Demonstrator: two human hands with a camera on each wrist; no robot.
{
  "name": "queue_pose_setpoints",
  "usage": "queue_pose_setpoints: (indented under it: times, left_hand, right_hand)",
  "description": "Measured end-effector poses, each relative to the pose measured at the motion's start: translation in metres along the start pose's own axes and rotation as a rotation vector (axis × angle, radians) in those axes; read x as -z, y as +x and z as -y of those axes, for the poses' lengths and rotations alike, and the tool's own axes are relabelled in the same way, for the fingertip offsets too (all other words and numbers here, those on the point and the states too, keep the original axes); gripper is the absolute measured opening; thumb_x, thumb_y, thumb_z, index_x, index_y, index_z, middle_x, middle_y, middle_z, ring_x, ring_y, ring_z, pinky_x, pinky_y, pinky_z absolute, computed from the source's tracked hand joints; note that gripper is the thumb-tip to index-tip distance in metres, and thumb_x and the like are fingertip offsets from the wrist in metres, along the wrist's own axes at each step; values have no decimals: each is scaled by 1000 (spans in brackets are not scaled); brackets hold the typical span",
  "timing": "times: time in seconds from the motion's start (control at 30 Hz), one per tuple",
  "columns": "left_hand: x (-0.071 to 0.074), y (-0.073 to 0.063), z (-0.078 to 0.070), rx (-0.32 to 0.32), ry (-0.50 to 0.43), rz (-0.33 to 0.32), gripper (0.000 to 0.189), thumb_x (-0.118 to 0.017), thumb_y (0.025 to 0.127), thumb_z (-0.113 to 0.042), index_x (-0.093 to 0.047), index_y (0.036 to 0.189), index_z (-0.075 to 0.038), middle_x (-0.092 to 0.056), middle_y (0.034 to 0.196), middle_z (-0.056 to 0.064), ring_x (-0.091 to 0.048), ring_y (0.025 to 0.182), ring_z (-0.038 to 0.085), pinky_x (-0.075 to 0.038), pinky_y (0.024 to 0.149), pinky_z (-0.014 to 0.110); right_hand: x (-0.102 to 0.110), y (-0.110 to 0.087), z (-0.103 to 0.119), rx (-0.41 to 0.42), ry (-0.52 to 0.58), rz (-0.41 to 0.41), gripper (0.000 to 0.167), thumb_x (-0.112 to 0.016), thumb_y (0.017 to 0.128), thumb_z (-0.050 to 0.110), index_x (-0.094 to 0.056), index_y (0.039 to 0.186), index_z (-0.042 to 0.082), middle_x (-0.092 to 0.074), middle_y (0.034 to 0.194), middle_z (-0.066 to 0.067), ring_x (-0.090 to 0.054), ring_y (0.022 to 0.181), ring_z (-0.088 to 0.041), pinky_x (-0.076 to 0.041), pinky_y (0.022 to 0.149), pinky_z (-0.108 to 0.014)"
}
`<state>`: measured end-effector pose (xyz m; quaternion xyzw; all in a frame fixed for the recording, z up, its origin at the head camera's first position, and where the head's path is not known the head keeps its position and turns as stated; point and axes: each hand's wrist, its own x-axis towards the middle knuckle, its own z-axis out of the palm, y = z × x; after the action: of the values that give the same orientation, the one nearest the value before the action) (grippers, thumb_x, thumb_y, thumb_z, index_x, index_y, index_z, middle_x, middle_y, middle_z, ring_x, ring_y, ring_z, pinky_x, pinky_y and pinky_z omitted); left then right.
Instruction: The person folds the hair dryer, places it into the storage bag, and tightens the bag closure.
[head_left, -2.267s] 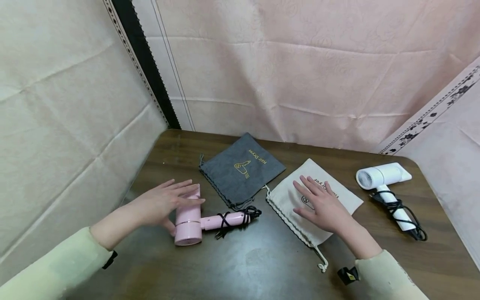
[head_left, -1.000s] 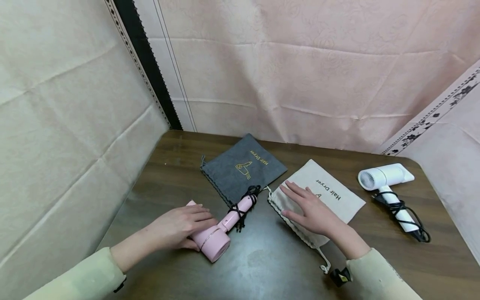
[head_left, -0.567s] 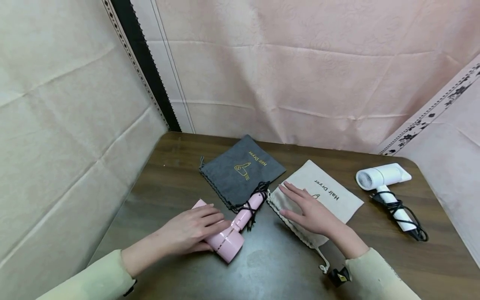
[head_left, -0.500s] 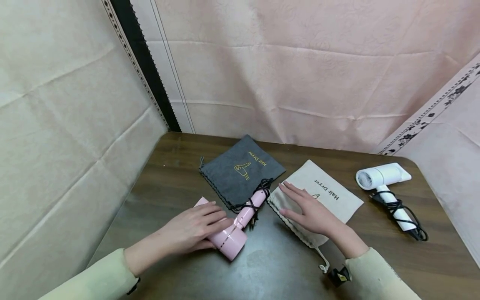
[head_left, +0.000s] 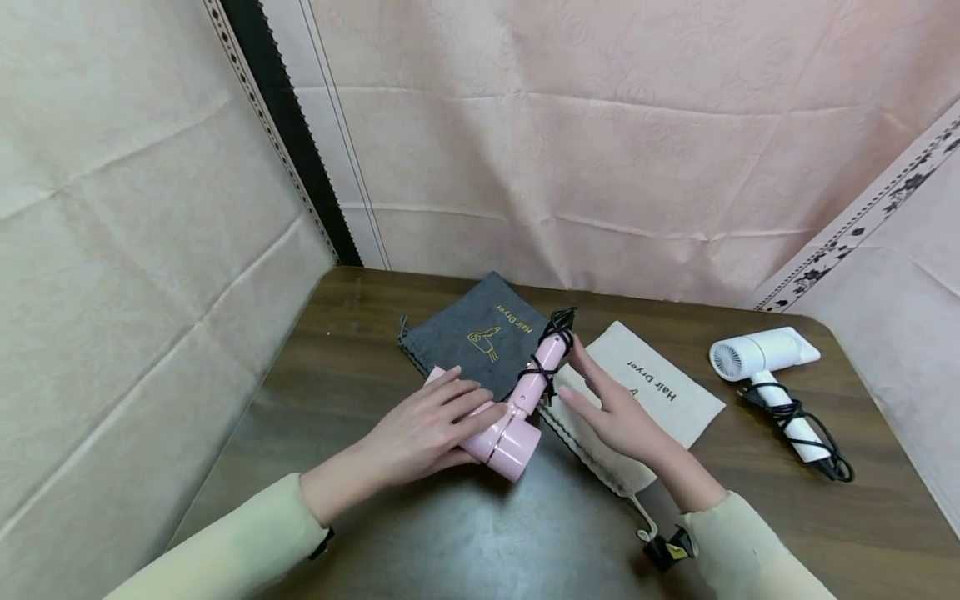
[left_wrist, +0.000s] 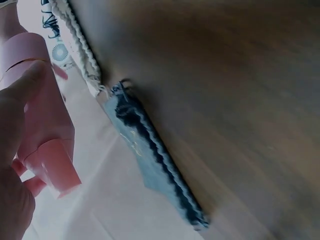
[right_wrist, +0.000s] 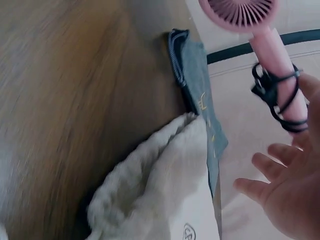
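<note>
Now the left hand grips the pink hair dryer, just lifted toward the worktop's far edge, seemingly movable; right hand spreads alongside.

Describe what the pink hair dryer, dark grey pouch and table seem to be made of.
Pink hair dryer: probably glossy plastic; smooth shell with highlights.
Dark grey pouch: soft matte fabric; gathered edge, exact fibre unclear.
Table: wood or wood-look laminate; streaky brown grain, slight sheen.

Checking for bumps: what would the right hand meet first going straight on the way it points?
Probably the pink hair dryer's handle, just ahead of the right hand; whether they touch is unclear.
</note>
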<state>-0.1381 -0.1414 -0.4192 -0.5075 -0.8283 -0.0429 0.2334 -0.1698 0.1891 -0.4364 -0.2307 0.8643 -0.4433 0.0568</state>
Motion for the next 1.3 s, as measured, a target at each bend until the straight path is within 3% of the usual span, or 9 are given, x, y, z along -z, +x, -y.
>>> queue_pose_setpoints:
  times: [0.13,0.27,0.43,0.5,0.63,0.73,0.87,1.1,1.3]
  left_hand:
    - [-5,14,-2,-10,23,-19,77,-90,84,-46,-61,148,-15,-67,137,7,-62,129,25,-43,120,53]
    - [-10,26,-5,-22,56,-40,74,-89,85,-46,-62,146,-15,-66,135,6,-62,128,24,-45,118,53]
    - [-14,36,-9,-34,131,-99,69,-88,85,-46,-64,141,-14,-68,129,6,-64,122,25,-50,113,54]
    - [-15,40,-12,-40,166,-123,68,-88,85,-46,-65,140,-14,-69,127,7,-66,119,26,-51,112,54]
    - [-18,45,-16,-55,228,-153,66,-87,85,-47,-67,137,-12,-71,124,8,-68,115,26,-52,110,54]
    - [-20,47,-19,-63,252,-163,66,-87,85,-48,-67,136,-11,-71,123,9,-69,113,26,-54,108,54]
    - [-22,48,-21,-70,254,-173,67,-87,84,-48,-67,136,-10,-70,124,10,-68,114,27,-54,108,54]
    - [-21,49,-20,-75,243,-192,60,-83,89,-44,-66,137,-10,-69,125,10,-67,117,26,-53,109,56]
    - [-21,47,-18,-87,236,-182,60,-82,91,-44,-66,139,-11,-69,127,10,-66,120,26,-53,109,56]
  right_hand:
    - [-1,6,5,-35,180,-74,81,-53,114,27,2,173,15,-20,176,-21,-25,161,-39,-27,126,-60]
    - [-3,11,10,-74,303,-167,85,-55,113,22,4,173,19,-10,177,-20,-22,161,-43,-28,126,-58]
    - [-8,16,14,-86,408,-236,88,-56,112,19,7,172,27,-7,179,-11,-22,162,-35,-46,114,-32]
    - [-11,19,14,-79,437,-259,90,-57,112,19,8,172,29,-5,179,-7,-22,162,-32,-48,108,-23]
    - [-18,22,14,-70,475,-312,93,-59,111,20,10,171,34,-3,179,-2,-23,162,-26,-43,113,-24]
    - [-22,24,15,-79,496,-341,98,-62,109,18,11,170,37,-12,178,-5,-29,159,-23,-40,115,-21]
    - [-23,26,16,-89,506,-368,102,-65,106,17,11,170,39,-17,176,-9,-38,152,-23,-43,107,-14]
    - [-22,32,16,-31,491,-412,107,-69,103,12,10,170,38,-14,177,-9,-47,142,-25,-52,98,-16]
    - [-20,35,13,14,427,-409,107,-73,99,8,1,173,32,-37,166,-12,-56,127,-27,-54,93,-16]
